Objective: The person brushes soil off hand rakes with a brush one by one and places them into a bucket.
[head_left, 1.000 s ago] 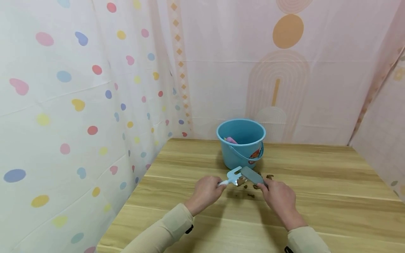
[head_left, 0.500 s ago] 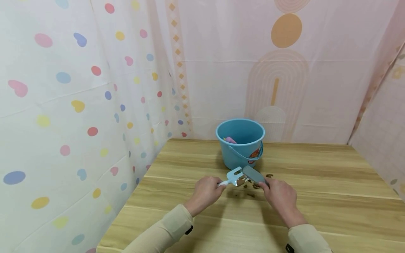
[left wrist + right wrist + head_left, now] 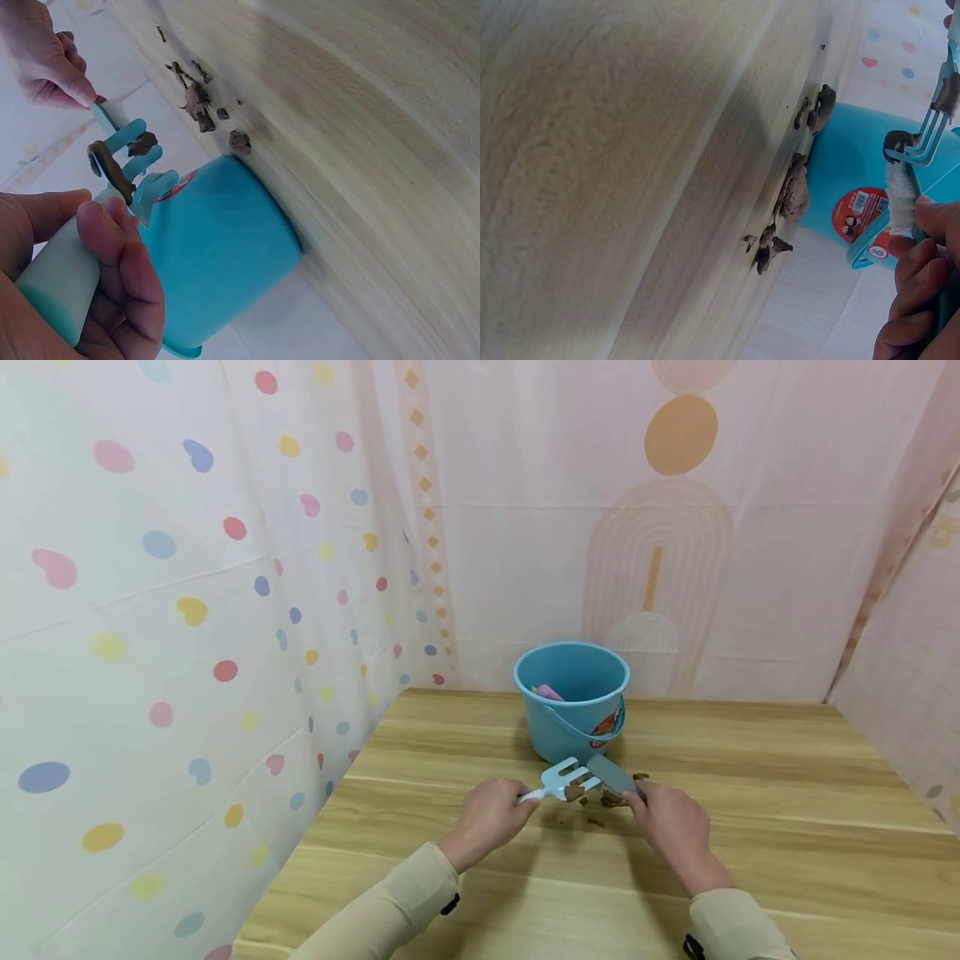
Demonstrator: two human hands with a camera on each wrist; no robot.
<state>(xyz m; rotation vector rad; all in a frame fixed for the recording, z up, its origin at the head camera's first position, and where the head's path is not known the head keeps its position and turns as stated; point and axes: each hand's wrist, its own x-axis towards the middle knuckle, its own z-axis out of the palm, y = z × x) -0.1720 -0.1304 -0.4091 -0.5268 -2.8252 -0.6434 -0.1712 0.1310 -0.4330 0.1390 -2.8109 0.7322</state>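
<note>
My left hand [image 3: 491,818] grips the handle of a light blue hand fork [image 3: 557,779], its tines pointing toward the brush. Brown, clay-like lumps [image 3: 112,171] cling to the fork's head and tines. In my right hand [image 3: 675,831] is a brush with a grey-blue back [image 3: 611,774]; the right wrist view shows its white bristles [image 3: 901,196] close against the tine tips, with a dark lump [image 3: 897,142] between them. Both tools are held above the table, in front of the blue bucket [image 3: 551,735]. More brown pieces [image 3: 196,103] lie on the tabletop below.
The bucket stands near the back of the wooden table [image 3: 750,860], its handle folded down and a pink item [image 3: 548,692] inside. Patterned curtains [image 3: 525,527] hang behind and to the left.
The brush has shifted slightly right, away from the fork, uncovering more of the tines and the brown lump on them. The left hand has hardly moved.
</note>
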